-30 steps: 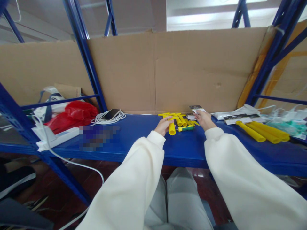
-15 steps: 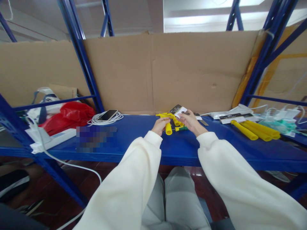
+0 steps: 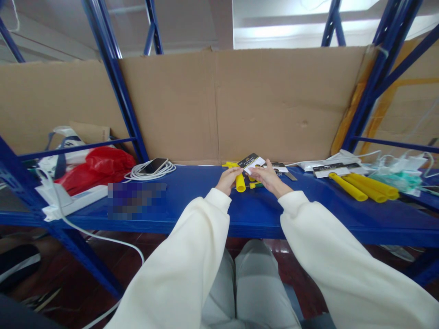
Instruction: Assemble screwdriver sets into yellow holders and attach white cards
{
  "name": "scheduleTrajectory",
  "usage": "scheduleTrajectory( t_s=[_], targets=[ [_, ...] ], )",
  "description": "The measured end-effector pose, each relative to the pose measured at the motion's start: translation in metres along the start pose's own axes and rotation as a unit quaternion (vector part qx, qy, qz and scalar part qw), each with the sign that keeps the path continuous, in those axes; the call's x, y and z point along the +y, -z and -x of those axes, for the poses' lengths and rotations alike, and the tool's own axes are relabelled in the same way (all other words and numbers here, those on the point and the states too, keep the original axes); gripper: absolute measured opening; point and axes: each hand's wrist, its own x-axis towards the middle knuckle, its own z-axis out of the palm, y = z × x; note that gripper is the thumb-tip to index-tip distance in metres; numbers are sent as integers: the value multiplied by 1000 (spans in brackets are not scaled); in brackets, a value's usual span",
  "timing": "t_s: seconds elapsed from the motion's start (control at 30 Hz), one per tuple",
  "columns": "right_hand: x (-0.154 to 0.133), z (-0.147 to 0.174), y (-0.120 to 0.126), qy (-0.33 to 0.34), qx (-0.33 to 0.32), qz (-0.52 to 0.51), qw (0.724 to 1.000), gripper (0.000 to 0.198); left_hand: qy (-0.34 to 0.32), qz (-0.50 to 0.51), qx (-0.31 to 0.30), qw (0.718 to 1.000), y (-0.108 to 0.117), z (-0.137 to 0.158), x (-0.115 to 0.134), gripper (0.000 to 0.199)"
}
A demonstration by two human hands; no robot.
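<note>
Both hands are close together over the middle of the blue shelf. My left hand (image 3: 228,180) is closed beside a yellow tubular handle (image 3: 240,183), its fingertips at the left edge of a black-and-white printed card (image 3: 253,162). That card is tilted up between the two hands. My right hand (image 3: 270,179) pinches its lower right side. Behind the fingers, another yellow piece (image 3: 232,164) shows in part. Under the hands lies a green-and-yellow handle (image 3: 255,185), partly hidden.
Several yellow tubular handles (image 3: 363,188) with printed cards lie to the right. A small flat metal piece (image 3: 291,176) lies near my right hand. At left are a phone (image 3: 154,166) on a coiled white cable, a red bag (image 3: 103,167) and a white power strip (image 3: 84,199). Cardboard (image 3: 274,105) stands behind.
The printed card has moved slightly left and down toward my left hand. My right hand has shifted left with it, and its fingers have changed position.
</note>
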Motion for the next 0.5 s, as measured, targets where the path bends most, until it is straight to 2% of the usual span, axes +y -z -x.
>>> scheduleTrajectory(
  t_s=[0.1,0.2,0.33,0.4,0.5],
  targets=[
    [0,0,0,-1,-2,12,1000,96,1,-10,8,1000,1,0,0,11],
    [-1,-1,1,-8,-9,26,1000,80,-4,-6,39,999,2,-1,-1,13],
    [-4,-5,7,-6,17,67,998,42,-19,19,84,996,3,-5,-1,7],
    [-5,-8,12,21,39,118,992,26,-22,32,101,994,4,-7,-1,5],
    [-5,-15,19,128,64,211,967,16,-37,59,124,990,5,-12,-2,7]
  ],
)
